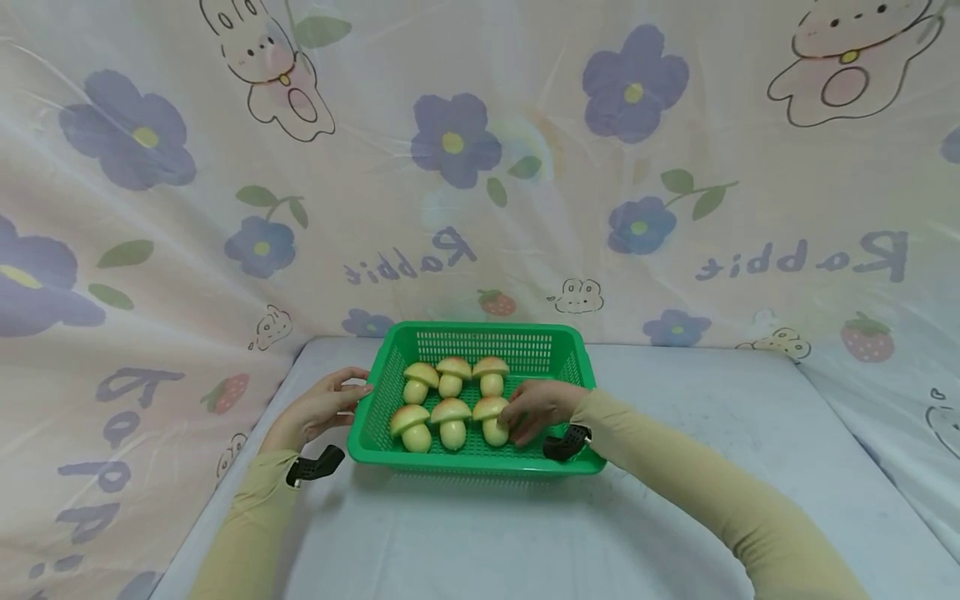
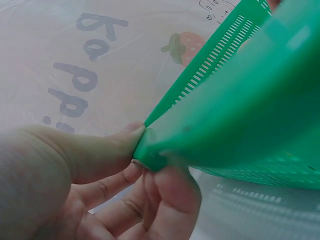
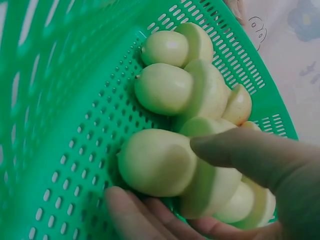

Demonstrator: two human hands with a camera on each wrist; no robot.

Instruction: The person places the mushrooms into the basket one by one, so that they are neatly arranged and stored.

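Observation:
A green plastic basket (image 1: 480, 468) holds several mushroom-shaped pieces in two rows, with pale yellow-green stems and caps tinged reddish on top. On the basket's left rim, my left hand (image 1: 322, 406) pinches the edge between thumb and fingers, as the left wrist view shows close up at the rim (image 2: 155, 152). Inside the basket, my right hand (image 1: 542, 407) grips the front-right mushroom (image 1: 492, 422). In the right wrist view its thumb (image 3: 225, 147) lies across that mushroom's stem and cap, while the fingers curl at the opposite side. The mushroom (image 3: 157, 162) lies on its side in that view.
The basket stands on a white-covered table (image 1: 480, 542), close to its back edge. Behind rises a cloth backdrop (image 1: 525, 217) printed with flowers and rabbits. In the right part of the basket, the perforated floor (image 3: 75, 165) shows beside the mushrooms.

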